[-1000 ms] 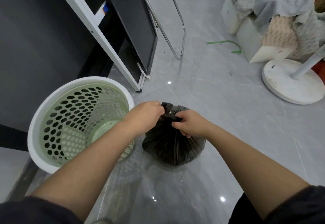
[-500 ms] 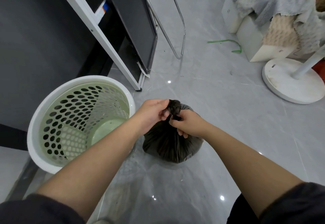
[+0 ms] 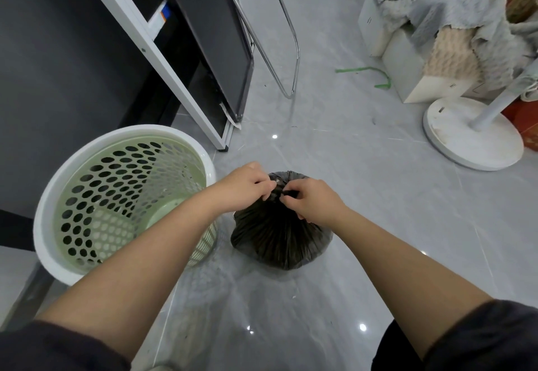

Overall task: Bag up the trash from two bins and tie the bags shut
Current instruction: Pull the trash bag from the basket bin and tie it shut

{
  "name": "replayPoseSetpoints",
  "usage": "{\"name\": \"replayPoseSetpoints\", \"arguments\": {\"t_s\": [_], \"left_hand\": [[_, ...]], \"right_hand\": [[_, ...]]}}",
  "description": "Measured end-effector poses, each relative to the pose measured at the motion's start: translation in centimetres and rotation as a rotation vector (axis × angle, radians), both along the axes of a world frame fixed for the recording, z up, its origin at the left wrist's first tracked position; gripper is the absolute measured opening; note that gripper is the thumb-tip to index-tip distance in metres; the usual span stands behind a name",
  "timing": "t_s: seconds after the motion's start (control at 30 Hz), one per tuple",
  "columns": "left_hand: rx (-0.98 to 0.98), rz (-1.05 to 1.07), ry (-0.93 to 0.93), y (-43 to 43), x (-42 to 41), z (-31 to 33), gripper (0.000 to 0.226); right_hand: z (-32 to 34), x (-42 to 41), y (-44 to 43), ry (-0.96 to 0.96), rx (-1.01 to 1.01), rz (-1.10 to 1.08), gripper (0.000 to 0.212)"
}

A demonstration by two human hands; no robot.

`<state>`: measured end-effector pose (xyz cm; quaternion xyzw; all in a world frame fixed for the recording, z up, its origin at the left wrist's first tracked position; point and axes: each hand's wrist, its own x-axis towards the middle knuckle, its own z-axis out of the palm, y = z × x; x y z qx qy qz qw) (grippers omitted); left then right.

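Fingers (image 3: 263, 187) pinching the black bag (image 3: 279, 242) at its neck

Green bin (image 3: 58, 184) stands at left; the bag sits on the floor (image 3: 364, 184) just beside it; I see left hand (image 3: 244, 187) and right hand (image 3: 313, 201) gripping its gathered top, the tuft lower than half a second ago.

A round white stand base (image 3: 471, 137) sits on the glossy grey floor (image 3: 349, 172), with a slanted white pole (image 3: 495, 108) rising from it. Just behind the base stand white boxes (image 3: 407, 65) draped with grey cloths (image 3: 454, 12). A green strip (image 3: 355, 69) lies on the floor left of the base, near the boxes. Farther left, a chrome tube frame (image 3: 297, 59) and a black panel (image 3: 209, 35) lean beside a white upright (image 3: 145, 53).
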<state>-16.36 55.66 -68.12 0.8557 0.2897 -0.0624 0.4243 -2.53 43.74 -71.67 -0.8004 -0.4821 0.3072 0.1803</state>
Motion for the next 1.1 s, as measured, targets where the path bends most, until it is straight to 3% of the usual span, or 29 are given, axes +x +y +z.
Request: {"name": "replayPoseSetpoints", "arguments": {"t_s": [0.1, 0.23, 0.37, 0.4, 0.43, 0.53, 0.6, 0.73, 0.83, 0.9, 1.1], "left_hand": [[-0.191, 0.156, -0.106, -0.4, 0.3, 0.2, 0.040], [-0.639, 0.403, -0.310, -1.3, 0.8, 0.4, 0.034], [-0.784, 0.462, -0.385, -1.6, 1.3, -0.4, 0.025], [-0.731, 0.453, -0.356, -1.5, 1.3, -0.6, 0.026], [-0.556, 0.406, -0.295, -1.3, 1.3, -0.9, 0.025], [0.358, 0.002, -0.035, -0.9, 0.9, -1.8, 0.017], [0.632, -0.134, 0.037, -1.1, 0.8, -1.5, 0.013], [0.613, -0.204, 0.060, -0.7, 0.7, -1.3, 0.029], [0.210, -0.067, 0.042, -0.2, 0.2, -1.3, 0.039], [0.029, -0.012, 0.041, -0.1, -0.1, -1.6, 0.039], [0.029, -0.069, 0.039, 0.4, -0.7, -1.5, 0.026]], "right_hand": [[-0.1, -0.1, 0.3, -0.064, 0.081, -0.033, 0.009], [0.0, -0.2, 0.6, -0.007, 0.141, -0.067, 0.013], [0.2, 0.0, 0.6, 0.128, 0.153, -0.055, 0.029], [0.3, 0.0, 0.6, 0.160, 0.143, -0.045, 0.030], [0.4, 0.0, 0.6, 0.187, 0.125, -0.035, 0.029], [0.4, -0.1, 0.5, 0.210, 0.078, -0.002, 0.023], [0.2, 0.0, 0.6, 0.189, 0.062, -0.011, 0.020], [0.0, -0.1, 0.4, 0.104, 0.018, -0.024, 0.019], [0.3, -0.4, 0.3, -0.060, 0.007, 0.008, 0.010], [0.6, -0.3, 0.4, -0.165, 0.017, 0.025, 0.016], [1.2, 0.5, 0.5, -0.288, 0.063, 0.079, 0.020]]}}
